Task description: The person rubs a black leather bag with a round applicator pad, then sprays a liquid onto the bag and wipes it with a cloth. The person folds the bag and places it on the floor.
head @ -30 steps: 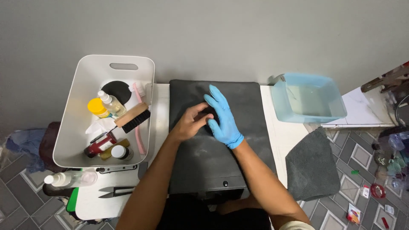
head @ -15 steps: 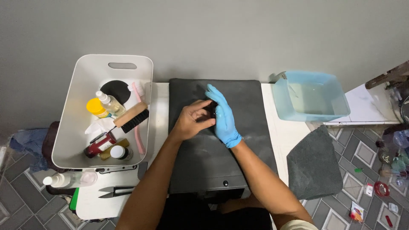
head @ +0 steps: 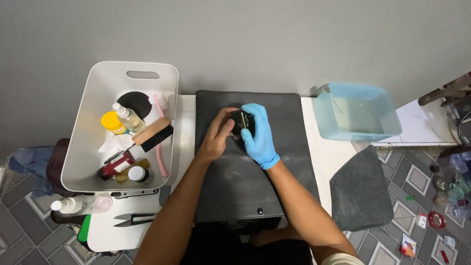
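Note:
My right hand [head: 259, 139], in a blue glove, curls around a small round black jar [head: 240, 121] above the dark grey mat [head: 250, 181]. My bare left hand [head: 217, 135] meets it from the left, with its fingertips on the jar's side and top. Both hands hold the jar over the far half of the mat. Most of the jar is hidden by the fingers.
A white bin [head: 93, 147] on the left holds bottles, a brush, a yellow-capped jar and a black disc. A pale blue tub [head: 360, 115] stands at the right. A grey cloth [head: 360, 194] hangs off the table. Scissors [head: 132, 219] and a spray bottle [head: 81, 204] lie near left.
My gloved right hand was spread flat over the left hand; its fingers have curled down around the black jar, and both hands have drawn closer together.

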